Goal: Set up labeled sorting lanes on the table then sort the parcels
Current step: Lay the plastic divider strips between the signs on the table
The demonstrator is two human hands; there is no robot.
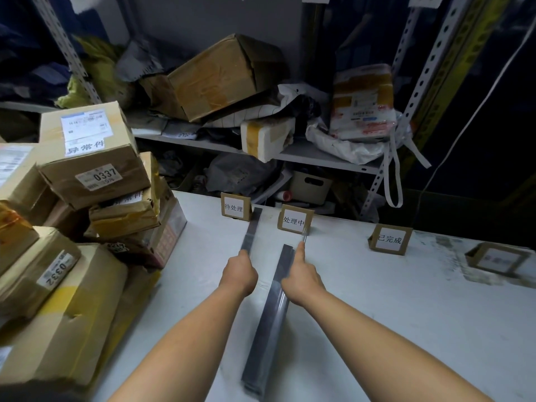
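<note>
1. The left hand (239, 274) has its fingers curled round one end of a grey strip (251, 230). The strip runs away across the table (391, 314) and ends just beside the first label (235, 206).
2. The right hand (301, 278) grips a thin strip (304, 237) seen edge-on. Its forefinger lies straight along the strip, which reaches the second label (294, 219).
3. A long strip (268, 320) lies flat on the table between the forearms.
4. A third label (390, 238) and a blurred fourth label (497, 260) stand further right along the far edge.
5. The parcels (87, 169) are stacked at the left of the table, none of them between the strips.
</note>
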